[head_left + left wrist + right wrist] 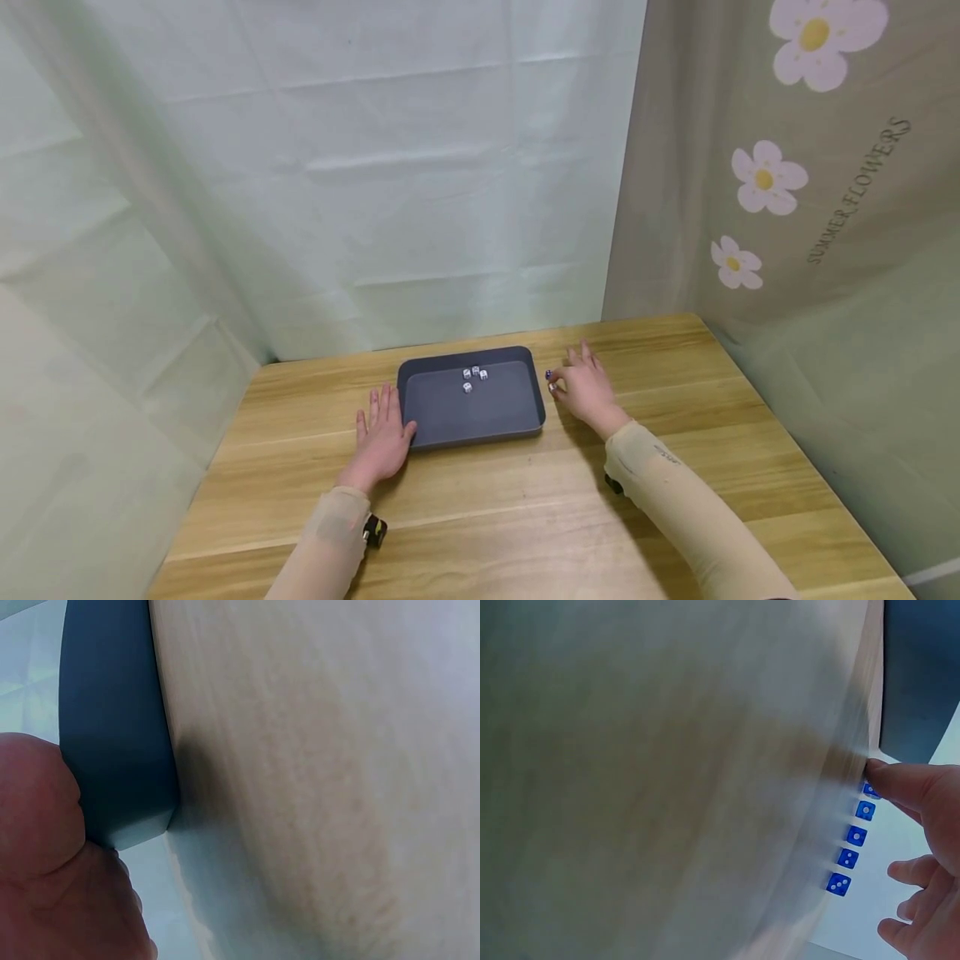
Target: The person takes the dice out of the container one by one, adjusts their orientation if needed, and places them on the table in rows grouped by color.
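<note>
A dark grey rectangular tray lies on the table with several white dice in its far half. My left hand rests against the tray's left side, fingers straight and thumb at the near corner; the left wrist view shows the thumb touching the tray's outer wall. Just beyond the right wall, my right hand pinches a small pale die between thumb and index finger. A blue die is beside the index fingertip. Several blue dice form a row in the right wrist view, partly behind that hand.
The wooden table extends around the tray and toward me. Pale cloth hangs behind and at the left. A curtain with printed flowers stands at the right.
</note>
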Tool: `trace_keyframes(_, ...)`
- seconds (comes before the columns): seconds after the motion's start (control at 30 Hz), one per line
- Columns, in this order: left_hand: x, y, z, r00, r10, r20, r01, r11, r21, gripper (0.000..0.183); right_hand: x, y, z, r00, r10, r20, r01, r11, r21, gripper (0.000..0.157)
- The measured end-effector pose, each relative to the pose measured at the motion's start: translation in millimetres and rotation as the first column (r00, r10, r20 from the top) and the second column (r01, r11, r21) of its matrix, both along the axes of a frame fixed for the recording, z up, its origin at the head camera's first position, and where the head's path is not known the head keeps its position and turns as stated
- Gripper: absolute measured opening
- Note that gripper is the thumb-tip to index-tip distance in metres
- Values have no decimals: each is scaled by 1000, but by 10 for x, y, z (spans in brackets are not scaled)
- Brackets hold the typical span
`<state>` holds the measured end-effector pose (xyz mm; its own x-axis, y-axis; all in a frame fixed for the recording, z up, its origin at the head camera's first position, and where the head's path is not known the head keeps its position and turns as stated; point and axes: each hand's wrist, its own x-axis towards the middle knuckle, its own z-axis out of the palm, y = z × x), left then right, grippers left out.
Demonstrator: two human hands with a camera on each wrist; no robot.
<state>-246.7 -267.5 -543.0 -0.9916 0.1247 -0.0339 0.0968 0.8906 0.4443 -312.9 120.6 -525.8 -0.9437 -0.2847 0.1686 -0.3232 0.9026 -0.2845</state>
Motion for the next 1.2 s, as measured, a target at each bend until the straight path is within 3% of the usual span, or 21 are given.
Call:
trace_keyframes(0.27, 31, 3, 64, 1000, -3, 0, 3, 1000, 5, 77, -24, -1, 59, 1000, 3, 8, -3, 1000, -21, 23)
trace_keyframes(0.43, 13, -23, 21, 1000, 0, -12, 1, 1000, 15, 78, -31, -18, 148, 1000, 0, 6, 0, 999, -40, 30)
trace_keyframes(0.63, -36, -48, -63, 1000, 9, -14, -9, 1000, -15, 78, -15, -124, 246, 1000, -17, 7, 18, 998, -65, 33)
trace_keyframes(1.0, -14, -2, 5, 1000, 6, -21, -6, 1000, -12, 78, 13, -443, 325, 1000, 18, -8, -19, 996, -83, 31)
trace_keyframes(1.2, -2, 4, -24, 1000, 13, -14, -13, 1000, -22, 78, 25, -588, 322, 999, 53, -11, -53, 995, -90, 28)
